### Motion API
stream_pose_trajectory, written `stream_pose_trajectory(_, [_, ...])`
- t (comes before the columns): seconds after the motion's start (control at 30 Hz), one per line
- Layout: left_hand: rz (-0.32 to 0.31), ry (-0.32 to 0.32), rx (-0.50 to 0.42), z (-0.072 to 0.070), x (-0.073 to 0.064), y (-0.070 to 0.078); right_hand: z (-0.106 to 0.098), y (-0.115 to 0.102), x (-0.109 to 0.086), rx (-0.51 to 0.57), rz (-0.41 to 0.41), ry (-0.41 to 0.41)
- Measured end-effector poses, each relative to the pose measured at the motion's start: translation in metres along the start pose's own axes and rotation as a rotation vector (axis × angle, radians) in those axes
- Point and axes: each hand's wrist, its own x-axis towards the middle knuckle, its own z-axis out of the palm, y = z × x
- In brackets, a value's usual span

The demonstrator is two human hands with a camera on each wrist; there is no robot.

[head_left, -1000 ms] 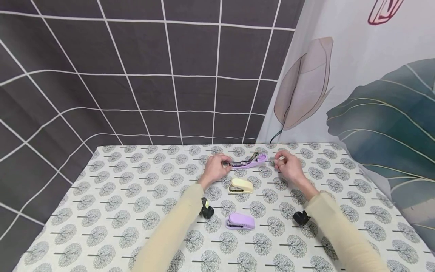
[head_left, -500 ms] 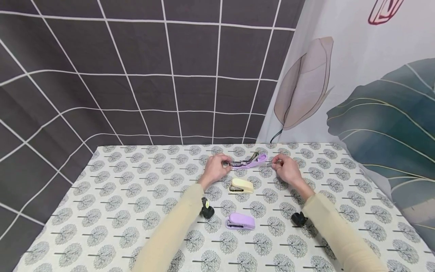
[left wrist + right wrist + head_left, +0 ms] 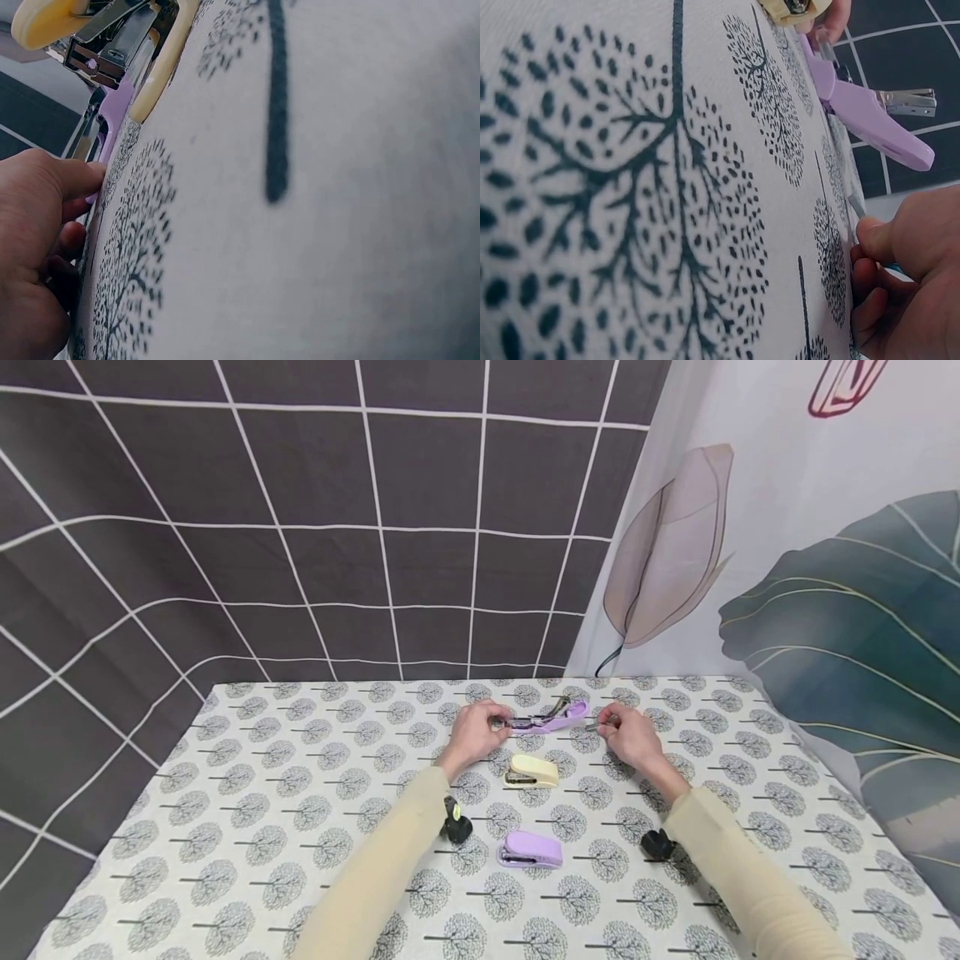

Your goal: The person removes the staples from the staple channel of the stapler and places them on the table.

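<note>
Just right of the centre of the head view lies the open stapler (image 3: 557,722), purple, with its metal parts lifted out of the body at a slant. The left hand (image 3: 474,733) pinches its left end between the thumb and the fingers. The right hand (image 3: 630,735), on the other side, holds a thin grey strip (image 3: 592,727) in the fingertips; the strip points to the stapler's right end and is near it, but in the right wrist view they do not touch. The two hands are apart from each other, with the stapler between them.

Below it in the frame is the yellow stapler (image 3: 532,769), and further down, at the lower centre, the purple stapler (image 3: 529,848), which is closed. All rest on the counter (image 3: 225,768), whose cloth has printed grey trees. A dark curtain (image 3: 315,568) with white lines fills the upper left.
</note>
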Motion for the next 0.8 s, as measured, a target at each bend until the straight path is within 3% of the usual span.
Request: stream_pose_trajectory(0.8, [0.049,0.031,0.061,0.0034,0.001,-0.0036,0.0006,-0.0038,-0.0008,-0.104,-0.006,-0.031])
